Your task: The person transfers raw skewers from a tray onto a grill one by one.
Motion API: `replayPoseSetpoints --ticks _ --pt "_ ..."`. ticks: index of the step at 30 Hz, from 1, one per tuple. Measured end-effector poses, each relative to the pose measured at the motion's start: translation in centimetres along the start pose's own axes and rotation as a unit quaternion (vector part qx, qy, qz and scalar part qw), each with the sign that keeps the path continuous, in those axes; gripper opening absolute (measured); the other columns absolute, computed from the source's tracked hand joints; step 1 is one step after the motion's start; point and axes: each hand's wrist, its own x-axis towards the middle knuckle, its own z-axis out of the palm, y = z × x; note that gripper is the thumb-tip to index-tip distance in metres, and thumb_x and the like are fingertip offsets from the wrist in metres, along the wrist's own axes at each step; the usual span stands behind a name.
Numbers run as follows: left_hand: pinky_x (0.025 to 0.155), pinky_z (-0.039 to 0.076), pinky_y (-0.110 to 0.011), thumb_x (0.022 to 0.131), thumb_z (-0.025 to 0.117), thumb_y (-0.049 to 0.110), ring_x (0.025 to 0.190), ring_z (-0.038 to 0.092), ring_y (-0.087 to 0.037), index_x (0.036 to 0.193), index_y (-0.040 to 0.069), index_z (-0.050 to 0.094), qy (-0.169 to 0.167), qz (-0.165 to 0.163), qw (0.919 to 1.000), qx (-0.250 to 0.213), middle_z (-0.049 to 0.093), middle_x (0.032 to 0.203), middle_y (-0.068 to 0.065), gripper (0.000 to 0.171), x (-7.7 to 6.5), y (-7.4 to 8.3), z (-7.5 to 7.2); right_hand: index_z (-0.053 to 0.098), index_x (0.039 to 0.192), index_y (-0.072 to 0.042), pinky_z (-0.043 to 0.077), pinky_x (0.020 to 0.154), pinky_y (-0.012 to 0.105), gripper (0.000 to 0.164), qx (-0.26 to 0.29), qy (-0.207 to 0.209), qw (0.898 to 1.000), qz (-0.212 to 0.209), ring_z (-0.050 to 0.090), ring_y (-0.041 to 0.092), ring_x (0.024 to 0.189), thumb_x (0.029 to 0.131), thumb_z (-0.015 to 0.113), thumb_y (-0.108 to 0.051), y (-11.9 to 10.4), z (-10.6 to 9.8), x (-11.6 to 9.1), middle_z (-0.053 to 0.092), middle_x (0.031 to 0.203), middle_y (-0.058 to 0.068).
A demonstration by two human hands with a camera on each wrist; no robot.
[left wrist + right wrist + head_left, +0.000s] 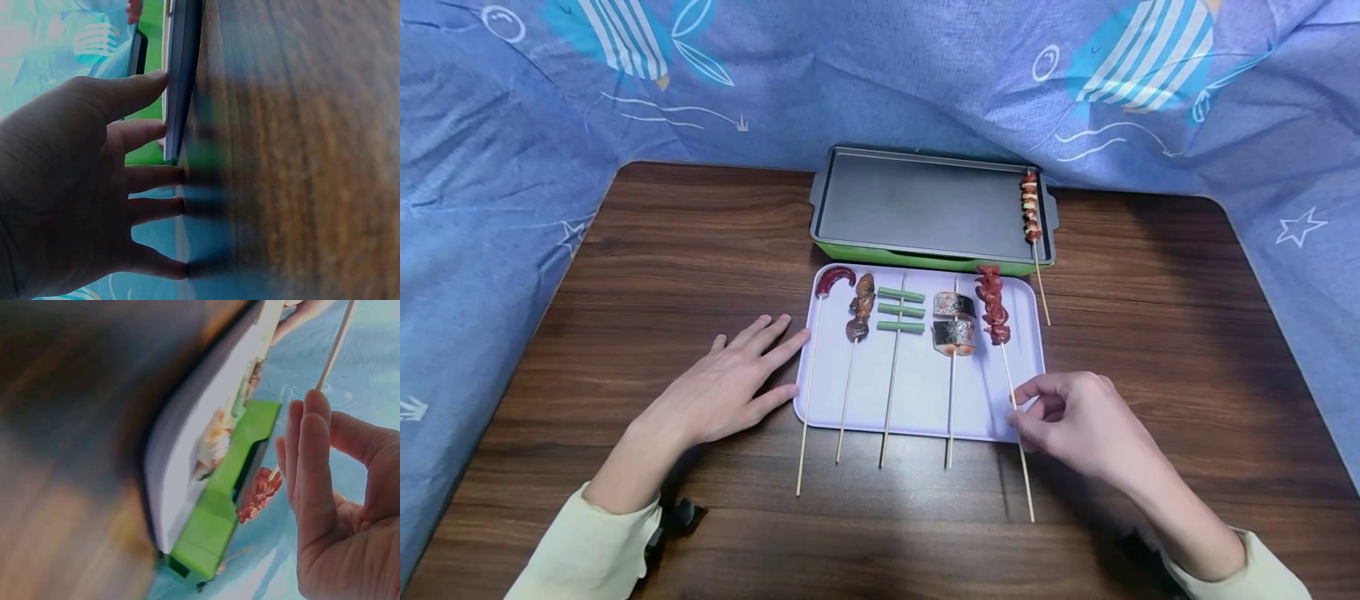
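Note:
My right hand (1078, 417) pinches the stick of a red meat skewer (992, 308) near the tray's right edge. In the right wrist view that skewer's meat (258, 497) hangs raised beyond the fingers. My left hand (730, 383) has its fingers spread, with thumb and index fingertips at the left rim of the pale lilac tray (917, 408). Across the tray lie a curved dark-red sausage skewer (837, 277), a brown meat skewer (861, 308), a green vegetable skewer (901, 311) and a fish-piece skewer (955, 325), their sticks reaching over the near rim.
Behind the tray stands a green grill with a dark flat plate (917, 200). On the plate's right end lies a red-and-white skewer (1030, 208), its stick poking out toward me. A blue patterned cloth (865, 75) hangs behind the brown wooden table (700, 233).

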Motion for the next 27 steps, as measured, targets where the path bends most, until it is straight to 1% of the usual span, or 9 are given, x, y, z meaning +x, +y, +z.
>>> replayPoseSetpoints --ticks 4,8,11,13,16,22,27 --pt "0.1 0.024 -0.075 0.098 0.05 0.052 0.147 0.015 -0.036 0.157 0.028 0.022 -0.003 -0.001 1.0 -0.002 0.019 0.162 -0.013 0.07 0.0 0.0 0.0 0.073 0.091 -0.003 0.049 0.052 0.023 0.011 0.013 0.012 1.0 -0.005 0.063 0.005 0.059 0.082 0.076 -0.007 -0.8 -1.0 0.1 0.064 0.063 -0.011" --pt "0.1 0.023 -0.075 0.098 0.05 0.052 0.147 0.015 -0.036 0.158 0.028 0.022 -0.005 -0.003 1.0 -0.003 0.019 0.162 -0.013 0.07 0.0 0.0 0.0 0.073 0.092 -0.002 0.048 0.049 0.021 0.014 0.014 0.039 0.999 -0.011 0.062 0.006 0.058 0.081 0.078 -0.009 -1.3 -2.1 0.6 0.065 0.065 -0.007" --pt "0.1 0.023 -0.075 0.098 0.05 0.052 0.147 0.016 -0.036 0.158 0.028 0.022 -0.005 -0.002 1.0 -0.004 0.019 0.162 -0.013 0.07 0.0 0.0 0.0 0.073 0.092 -0.002 0.047 0.049 0.019 0.013 0.008 0.061 0.998 -0.022 0.062 0.007 0.058 0.082 0.078 -0.01 -1.4 -2.9 1.2 0.065 0.065 -0.006" --pt "0.1 0.024 -0.075 0.098 0.05 0.052 0.147 0.016 -0.037 0.157 0.028 0.022 -0.004 -0.001 1.0 -0.003 0.019 0.161 -0.013 0.07 0.0 0.0 0.0 0.073 0.093 -0.001 0.048 0.05 0.018 0.014 0.009 0.067 0.997 -0.023 0.063 0.007 0.057 0.083 0.077 -0.01 -1.4 -3.5 1.7 0.066 0.066 -0.005" --pt "0.099 0.024 -0.076 0.098 0.05 0.052 0.147 0.016 -0.037 0.157 0.028 0.022 -0.002 -0.001 1.0 -0.003 0.02 0.161 -0.013 0.07 0.0 0.0 0.0 0.072 0.095 0.0 0.05 0.05 0.019 0.015 0.022 0.069 0.997 -0.015 0.066 0.009 0.057 0.085 0.075 -0.01 -1.5 -4.2 2.6 0.069 0.068 -0.001" --pt "0.099 0.024 -0.076 0.098 0.05 0.053 0.147 0.016 -0.036 0.158 0.027 0.022 -0.002 -0.001 1.0 -0.002 0.019 0.161 -0.013 0.071 0.0 0.0 0.0 0.07 0.095 0.005 0.055 0.05 0.027 0.014 0.062 0.062 0.996 0.003 0.069 0.017 0.057 0.087 0.072 -0.006 -1.7 -5.4 5.2 0.07 0.07 0.009" --pt "0.1 0.024 -0.076 0.098 0.051 0.052 0.147 0.015 -0.036 0.157 0.027 0.023 -0.001 0.0 1.0 -0.005 0.019 0.162 -0.013 0.071 0.0 0.0 0.0 0.069 0.096 0.006 0.056 0.053 0.029 0.017 0.081 0.057 0.995 0.025 0.07 0.017 0.058 0.088 0.071 -0.008 -1.5 -6.2 7.3 0.07 0.07 0.01"
